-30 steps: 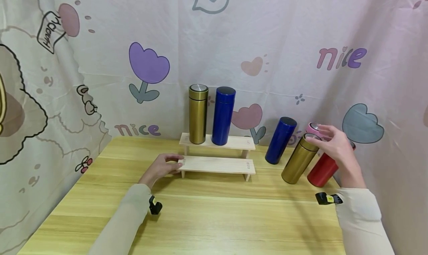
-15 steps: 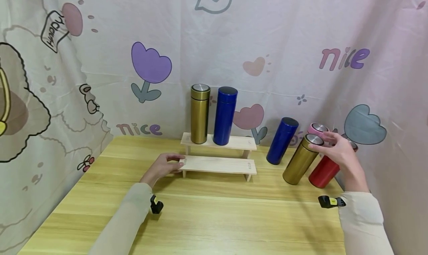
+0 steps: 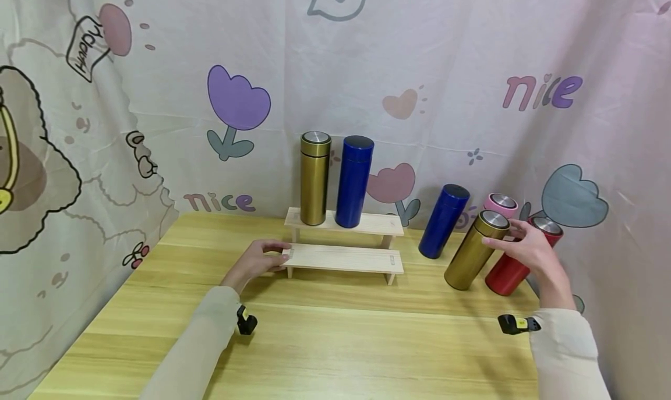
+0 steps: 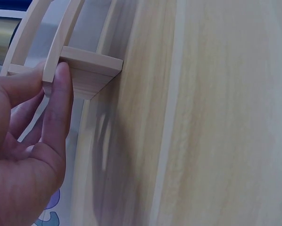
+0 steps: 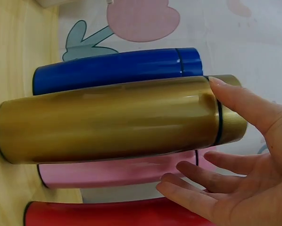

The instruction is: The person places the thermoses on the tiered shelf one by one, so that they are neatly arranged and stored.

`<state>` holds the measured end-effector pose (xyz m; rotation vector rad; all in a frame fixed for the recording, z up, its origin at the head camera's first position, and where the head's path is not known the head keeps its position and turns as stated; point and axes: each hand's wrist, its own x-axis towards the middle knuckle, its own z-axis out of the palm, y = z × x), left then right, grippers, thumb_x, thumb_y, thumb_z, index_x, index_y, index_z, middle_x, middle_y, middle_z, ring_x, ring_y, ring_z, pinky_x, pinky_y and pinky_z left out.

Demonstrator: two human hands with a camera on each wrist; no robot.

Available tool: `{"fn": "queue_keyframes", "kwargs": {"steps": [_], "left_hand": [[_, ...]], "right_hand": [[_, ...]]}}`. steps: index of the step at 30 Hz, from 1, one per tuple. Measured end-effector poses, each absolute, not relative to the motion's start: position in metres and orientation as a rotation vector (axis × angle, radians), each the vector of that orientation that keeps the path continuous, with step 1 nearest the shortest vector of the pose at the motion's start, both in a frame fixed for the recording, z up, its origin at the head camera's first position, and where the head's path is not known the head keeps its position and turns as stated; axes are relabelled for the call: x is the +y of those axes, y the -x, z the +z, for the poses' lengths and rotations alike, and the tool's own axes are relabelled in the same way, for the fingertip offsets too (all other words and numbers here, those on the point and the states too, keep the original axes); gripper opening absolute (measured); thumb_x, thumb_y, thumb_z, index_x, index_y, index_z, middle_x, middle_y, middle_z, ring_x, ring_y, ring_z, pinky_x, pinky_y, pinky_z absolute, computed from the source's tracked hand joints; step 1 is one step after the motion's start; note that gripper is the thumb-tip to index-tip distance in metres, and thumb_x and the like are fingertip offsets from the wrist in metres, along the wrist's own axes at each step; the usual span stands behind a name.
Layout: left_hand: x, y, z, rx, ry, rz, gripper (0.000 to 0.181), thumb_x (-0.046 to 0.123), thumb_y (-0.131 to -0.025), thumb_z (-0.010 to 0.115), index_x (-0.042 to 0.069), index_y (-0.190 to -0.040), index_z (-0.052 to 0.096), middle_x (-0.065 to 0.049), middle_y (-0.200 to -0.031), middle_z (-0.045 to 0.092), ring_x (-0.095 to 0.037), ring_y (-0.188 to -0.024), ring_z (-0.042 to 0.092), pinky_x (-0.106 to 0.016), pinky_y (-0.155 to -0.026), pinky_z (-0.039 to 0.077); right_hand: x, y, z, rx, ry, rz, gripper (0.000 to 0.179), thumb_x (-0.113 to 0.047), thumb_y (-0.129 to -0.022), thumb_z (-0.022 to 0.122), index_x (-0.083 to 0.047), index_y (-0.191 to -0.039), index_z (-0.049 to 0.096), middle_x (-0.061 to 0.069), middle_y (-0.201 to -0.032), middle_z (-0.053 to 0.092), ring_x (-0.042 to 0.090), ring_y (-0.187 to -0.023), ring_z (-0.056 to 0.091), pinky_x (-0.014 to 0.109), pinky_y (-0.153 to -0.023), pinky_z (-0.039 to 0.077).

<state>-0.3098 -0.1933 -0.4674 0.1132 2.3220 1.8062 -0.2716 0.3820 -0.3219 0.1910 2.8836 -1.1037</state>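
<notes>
My left hand (image 3: pixel 255 261) pinches the left end of the lower board of a two-step wooden display stand (image 3: pixel 343 258); in the left wrist view thumb and finger lie on either side of that board (image 4: pixel 61 42). On the right, my right hand (image 3: pixel 530 250) is around the upper part of a gold thermos (image 3: pixel 466 260) standing on the table. Its thumb touches the thermos near the lid seam in the right wrist view, while the other fingers (image 5: pixel 197 176) are stretched out and look apart from it. Another gold thermos (image 3: pixel 314 184) and a blue thermos (image 3: pixel 354 184) stand on the upper step.
Close around the right-hand gold thermos stand a blue thermos (image 3: pixel 442 222), a pink thermos (image 3: pixel 500 204) partly hidden behind it, and a red thermos (image 3: pixel 507 270). A printed cloth (image 3: pixel 445 50) hangs behind the wooden table (image 3: pixel 367 347).
My right hand has lowered from above the gold thermos's lid to its upper side, with the thumb now against it. The left hand stays on the stand. The view has shifted slightly.
</notes>
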Motion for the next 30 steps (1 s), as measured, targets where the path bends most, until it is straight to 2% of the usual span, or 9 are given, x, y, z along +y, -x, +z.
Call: {"fn": "queue_keyframes", "kwargs": {"steps": [7, 17, 21, 25, 30], "left_hand": [[-0.193, 0.310, -0.468, 2.305, -0.091, 1.814, 0.039, 0.008, -0.097, 0.071, -0.001, -0.135, 0.064, -0.025, -0.142, 0.055, -0.015, -0.097, 0.068, -0.027, -0.089, 0.065], [-0.194, 0.310, -0.468, 2.285, -0.110, 1.840, 0.042, 0.007, -0.097, 0.071, -0.003, -0.137, 0.061, -0.026, -0.142, 0.055, -0.014, -0.094, 0.068, -0.028, -0.088, 0.065], [-0.193, 0.309, -0.467, 2.291, -0.115, 1.838, 0.042, 0.007, -0.097, 0.070, -0.004, -0.137, 0.061, -0.026, -0.142, 0.054, -0.014, -0.095, 0.068, -0.028, -0.089, 0.065], [-0.193, 0.309, -0.467, 2.313, -0.122, 1.819, 0.041, 0.008, -0.098, 0.070, -0.003, -0.137, 0.062, -0.025, -0.140, 0.055, -0.014, -0.095, 0.067, -0.029, -0.090, 0.065], [-0.193, 0.308, -0.467, 2.326, -0.130, 1.807, 0.041, 0.009, -0.098, 0.070, -0.002, -0.137, 0.062, -0.023, -0.136, 0.057, -0.014, -0.095, 0.066, -0.030, -0.090, 0.065]], "right_hand": [[0.382, 0.271, -0.336, 2.861, -0.207, -1.145, 0.114, -0.057, -0.093, 0.070, 0.009, -0.161, 0.005, 0.042, -0.158, 0.027, 0.060, -0.140, 0.033, 0.075, -0.112, 0.039], [0.384, 0.272, -0.342, 2.808, -0.222, -1.163, 0.114, -0.058, -0.093, 0.069, 0.005, -0.162, 0.003, 0.041, -0.160, 0.024, 0.060, -0.142, 0.032, 0.075, -0.113, 0.038], [0.384, 0.274, -0.346, 2.804, -0.206, -1.159, 0.114, -0.057, -0.094, 0.069, 0.006, -0.162, 0.002, 0.042, -0.159, 0.025, 0.059, -0.139, 0.039, 0.068, -0.113, 0.045], [0.382, 0.275, -0.350, 2.794, -0.177, -1.203, 0.111, -0.050, -0.095, 0.071, 0.008, -0.161, 0.003, 0.042, -0.157, 0.028, 0.056, -0.135, 0.047, 0.057, -0.106, 0.055], [0.380, 0.276, -0.354, 2.782, -0.175, -1.228, 0.111, -0.047, -0.095, 0.072, 0.009, -0.161, 0.002, 0.043, -0.155, 0.030, 0.057, -0.134, 0.047, 0.057, -0.105, 0.055]]}}
